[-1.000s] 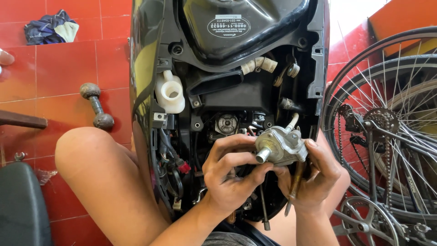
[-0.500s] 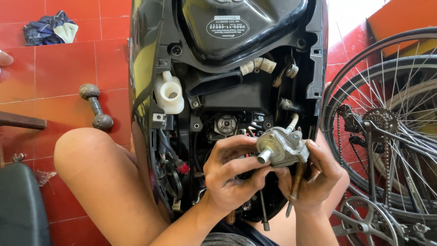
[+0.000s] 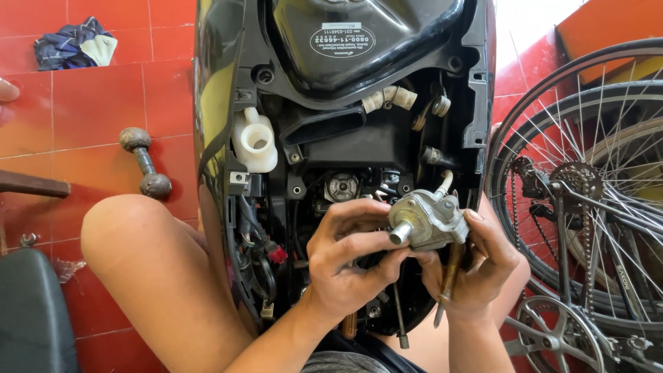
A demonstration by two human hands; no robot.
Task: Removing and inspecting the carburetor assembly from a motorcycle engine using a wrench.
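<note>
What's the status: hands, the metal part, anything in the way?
Left hand and right hand both grip the grey metal part in front of the open scooter body. Right hand also holds a screwdriver. Bicycle wheels close on the right.

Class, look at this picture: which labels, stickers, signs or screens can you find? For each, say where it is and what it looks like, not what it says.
Oval sticker: on the glossy black cover at the top of the opened scooter, above both hands; white oval with small dark print.
Tyre marking: on the bicycle tyre at the right edge; small pale lettering on black rubber.
No screens or packages show.
</note>
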